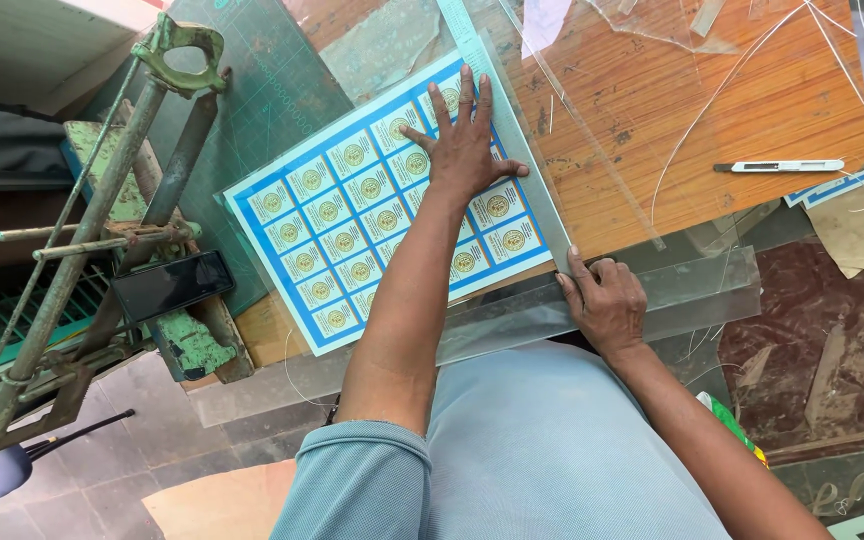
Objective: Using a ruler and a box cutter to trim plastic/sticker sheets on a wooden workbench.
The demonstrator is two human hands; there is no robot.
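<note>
Wooden table (712,110), label sheet (352,215) under left fingers (457,105)

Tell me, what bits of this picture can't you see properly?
- Sticker sheet: the left hand and forearm cover several stickers; the round emblems are too small to make out.
- Clear ruler: its top end runs off the head view's upper edge.
- Right hand: curled fingertips hide what they press on the clear plastic strip.
- White utility knife: too small to tell whether the blade is out.
</note>
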